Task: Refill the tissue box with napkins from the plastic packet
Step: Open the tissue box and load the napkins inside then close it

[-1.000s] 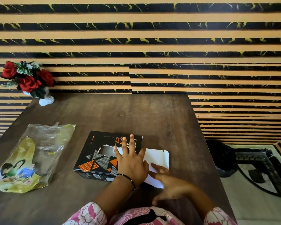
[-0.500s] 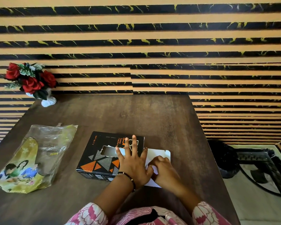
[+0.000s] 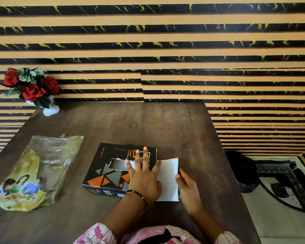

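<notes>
The black tissue box [image 3: 106, 166] with orange and grey triangles lies flat on the brown table [image 3: 148, 124], its torn top slot facing up. My left hand [image 3: 144, 180] lies flat on the box's right half, fingers spread. The box's right end flap [image 3: 167, 180] stands out from the box and shows its white inner side. My right hand [image 3: 188, 189] is just outside that flap, fingertips against its outer edge. The clear and yellow plastic packet [image 3: 37, 171] lies crumpled to the left, apart from the box. I see no napkins.
A white vase of red roses [image 3: 33, 88] stands at the table's far left corner by the striped wall. Right of the table's edge, black objects [image 3: 241, 173] sit on the floor.
My right hand has come off the top of the white flap and moved to its outer edge. The flap now tilts up. My left hand has stayed on the box.
</notes>
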Demonstrator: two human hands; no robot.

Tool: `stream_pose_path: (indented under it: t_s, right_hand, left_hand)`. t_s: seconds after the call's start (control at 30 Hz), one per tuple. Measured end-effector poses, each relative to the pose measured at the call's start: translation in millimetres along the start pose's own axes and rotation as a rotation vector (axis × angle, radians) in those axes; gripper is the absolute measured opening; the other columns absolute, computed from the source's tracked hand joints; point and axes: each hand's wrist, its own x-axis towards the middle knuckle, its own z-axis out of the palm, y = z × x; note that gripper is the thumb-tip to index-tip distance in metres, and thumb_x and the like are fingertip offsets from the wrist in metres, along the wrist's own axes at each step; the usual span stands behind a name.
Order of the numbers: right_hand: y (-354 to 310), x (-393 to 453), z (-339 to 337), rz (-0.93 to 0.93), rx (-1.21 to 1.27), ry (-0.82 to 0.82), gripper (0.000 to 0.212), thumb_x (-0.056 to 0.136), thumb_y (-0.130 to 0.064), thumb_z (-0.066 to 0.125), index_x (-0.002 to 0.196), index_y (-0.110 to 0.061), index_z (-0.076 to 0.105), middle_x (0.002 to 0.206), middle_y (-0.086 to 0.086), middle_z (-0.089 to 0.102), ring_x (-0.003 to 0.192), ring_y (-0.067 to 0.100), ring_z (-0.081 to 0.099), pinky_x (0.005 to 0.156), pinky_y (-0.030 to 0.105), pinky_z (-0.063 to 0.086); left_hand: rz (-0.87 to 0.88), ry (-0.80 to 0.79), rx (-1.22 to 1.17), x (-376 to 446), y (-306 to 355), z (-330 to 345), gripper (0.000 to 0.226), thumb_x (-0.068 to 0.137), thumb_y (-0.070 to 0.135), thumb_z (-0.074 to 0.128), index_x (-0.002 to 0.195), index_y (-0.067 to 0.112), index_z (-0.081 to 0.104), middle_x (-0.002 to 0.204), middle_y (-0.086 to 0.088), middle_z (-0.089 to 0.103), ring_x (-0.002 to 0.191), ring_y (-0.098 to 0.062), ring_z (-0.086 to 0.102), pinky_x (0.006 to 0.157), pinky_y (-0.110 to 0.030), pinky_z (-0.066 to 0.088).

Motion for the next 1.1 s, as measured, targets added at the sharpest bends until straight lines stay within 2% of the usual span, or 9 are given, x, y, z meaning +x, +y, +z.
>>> stream_pose_path:
  t_s: [0.1, 0.23, 0.33, 0.47, 0.57, 0.7, 0.8, 0.93, 1.1]
  right_hand:
    - [-8.3, -4.0, 8.3, -0.012, 0.145, -0.065, 0.046, 0.093, -0.012, 0.05, 0.136, -0.024, 0.043, 0.114, -0.012, 0.063, 0.097, -0.004, 0.059, 0.079, 0.01, 0.047]
    - [-15.7, -6.5, 19.2, 0.008, 0.245, -0.134, 0.059, 0.093, 0.0, 0.043, 0.143, -0.027, 0.029, 0.144, -0.004, 0.043, 0.123, 0.008, 0.048, 0.101, 0.024, 0.041]
    - [-27.5, -7.1, 27.7, 0.0, 0.198, -0.177, 0.063, 0.093, -0.003, 0.043, 0.145, -0.031, 0.022, 0.142, -0.007, 0.038, 0.124, 0.01, 0.043, 0.104, 0.029, 0.038]
    - [-37.8, -11.5, 38.4, 0.043, 0.294, -0.24, 0.062, 0.094, -0.006, 0.043, 0.141, -0.041, 0.025, 0.122, -0.012, 0.047, 0.104, 0.006, 0.052, 0.093, 0.032, 0.05]
    - [-36.2, -14.0, 45.3, 0.054, 0.378, -0.237, 0.05, 0.096, -0.01, 0.04, 0.128, -0.049, 0.034, 0.108, -0.02, 0.054, 0.091, -0.005, 0.055, 0.072, 0.015, 0.05]
    - [-32.2, -15.6, 51.5, 0.077, 0.445, -0.212, 0.036, 0.099, -0.02, 0.034, 0.11, -0.053, 0.043, 0.103, -0.026, 0.054, 0.085, -0.012, 0.056, 0.063, 0.007, 0.049]
    - [-32.3, -15.5, 54.6, 0.097, 0.51, -0.192, 0.035, 0.099, -0.018, 0.036, 0.122, -0.043, 0.046, 0.11, -0.02, 0.057, 0.089, -0.009, 0.056, 0.064, 0.004, 0.05]
    - [-33.5, -14.8, 58.4, 0.103, 0.515, -0.153, 0.029, 0.098, -0.025, 0.039, 0.106, -0.041, 0.061, 0.105, -0.013, 0.068, 0.091, -0.004, 0.065, 0.068, 0.011, 0.053]
    - [-41.5, -18.0, 62.7, 0.067, 0.484, -0.124, 0.031, 0.097, -0.025, 0.041, 0.122, -0.032, 0.058, 0.118, -0.008, 0.067, 0.104, -0.001, 0.063, 0.079, 0.016, 0.052]
  left_hand:
    - [-0.002, 0.037, -0.036, -0.6, -1.4, 2.3, 0.072, 0.074, 0.042, 0.011, 0.145, 0.029, 0.002, 0.154, -0.017, -0.019, 0.139, -0.041, -0.02, 0.107, -0.066, -0.009]
    - [-0.041, 0.118, -0.138, -1.2, -3.0, 2.5, 0.08, 0.071, 0.044, -0.01, 0.146, 0.017, -0.002, 0.157, -0.008, -0.008, 0.143, -0.031, -0.014, 0.112, -0.057, -0.008]
    - [-0.051, 0.157, -0.188, -1.1, -2.3, -0.2, 0.082, 0.073, 0.048, -0.014, 0.146, 0.016, 0.003, 0.157, -0.004, -0.007, 0.139, -0.021, -0.023, 0.11, -0.052, -0.017]
    - [-0.053, 0.203, -0.338, -0.9, -4.3, -0.5, 0.083, 0.074, 0.053, -0.011, 0.146, 0.018, 0.012, 0.157, -0.002, -0.001, 0.136, -0.013, -0.022, 0.112, -0.045, -0.019]
    - [-0.034, 0.233, -0.48, -1.1, -6.0, -1.1, 0.083, 0.075, 0.056, -0.006, 0.144, 0.018, 0.02, 0.157, 0.002, 0.006, 0.137, -0.007, -0.017, 0.112, -0.036, -0.018]
    - [-0.003, 0.245, -0.608, -1.8, -6.4, -3.9, 0.082, 0.076, 0.057, -0.001, 0.143, 0.019, 0.026, 0.156, 0.004, 0.014, 0.137, 0.0, -0.007, 0.111, -0.026, -0.018]
    - [0.003, 0.252, -0.622, -1.1, -6.6, -4.4, 0.082, 0.076, 0.057, 0.001, 0.142, 0.017, 0.026, 0.155, 0.004, 0.014, 0.137, 0.0, -0.006, 0.112, -0.026, -0.016]
    - [0.014, 0.227, -0.653, -1.7, -7.7, -5.0, 0.081, 0.076, 0.058, 0.003, 0.143, 0.018, 0.024, 0.155, 0.004, 0.012, 0.138, -0.001, -0.006, 0.113, -0.026, -0.015]
    - [0.024, 0.225, -0.733, 1.1, -9.6, -6.2, 0.081, 0.076, 0.057, 0.006, 0.141, 0.016, 0.029, 0.154, 0.004, 0.019, 0.137, 0.0, -0.002, 0.114, -0.027, -0.013]
